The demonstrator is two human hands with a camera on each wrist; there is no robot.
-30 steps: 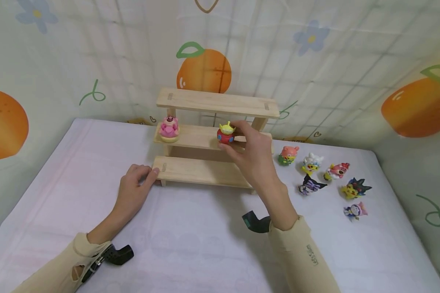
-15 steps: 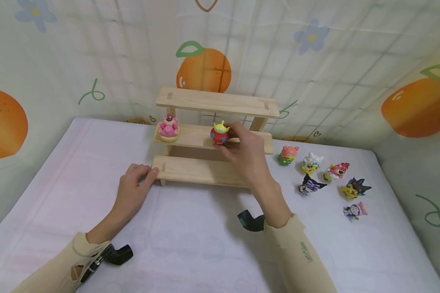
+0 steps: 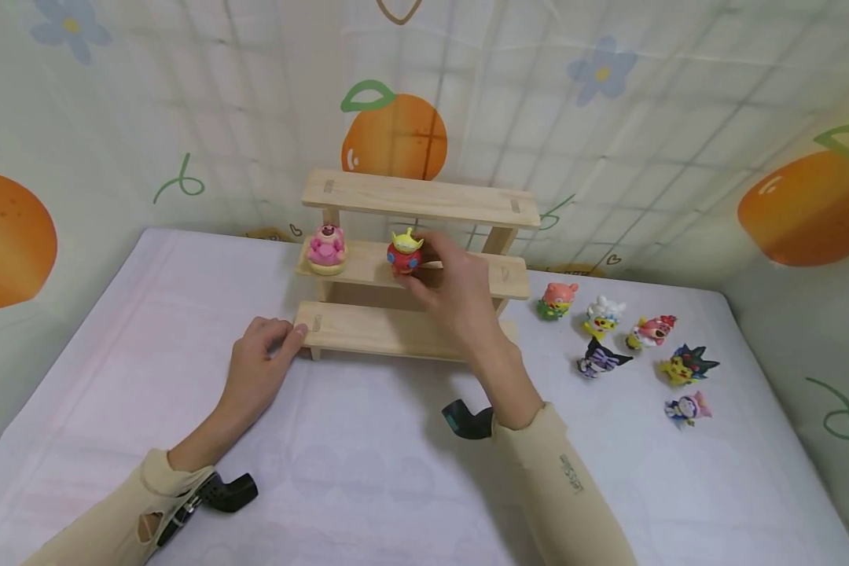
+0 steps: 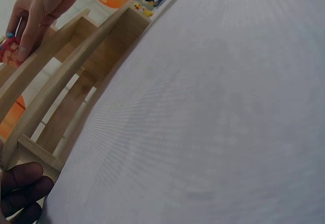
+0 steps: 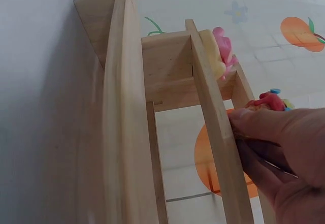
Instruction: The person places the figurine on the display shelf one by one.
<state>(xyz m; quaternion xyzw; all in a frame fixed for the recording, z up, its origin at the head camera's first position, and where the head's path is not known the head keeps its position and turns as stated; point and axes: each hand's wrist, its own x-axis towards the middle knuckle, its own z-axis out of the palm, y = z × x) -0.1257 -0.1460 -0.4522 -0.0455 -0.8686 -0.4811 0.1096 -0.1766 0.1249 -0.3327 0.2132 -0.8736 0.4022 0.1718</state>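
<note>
A small red toy figurine with a yellow three-eyed alien head is pinched between the thumb and fingers of my right hand, at the middle tier of a three-tier wooden display shelf. In the right wrist view the figurine appears beside that board; whether its base touches the wood cannot be told. A pink bear figurine stands at the left end of the same tier. My left hand grips the left end of the bottom tier, its thumb on the board's edge and its fingers curled beside it.
Right of the shelf, several figurines lie or stand on the white cloth, among them a pink-hooded one, a black-and-purple one and a dark-spiked yellow one. A printed curtain hangs behind the table.
My right hand has moved left along the middle tier with the alien figurine, closer to the pink bear. The left hand has kept its place at the shelf's end.
</note>
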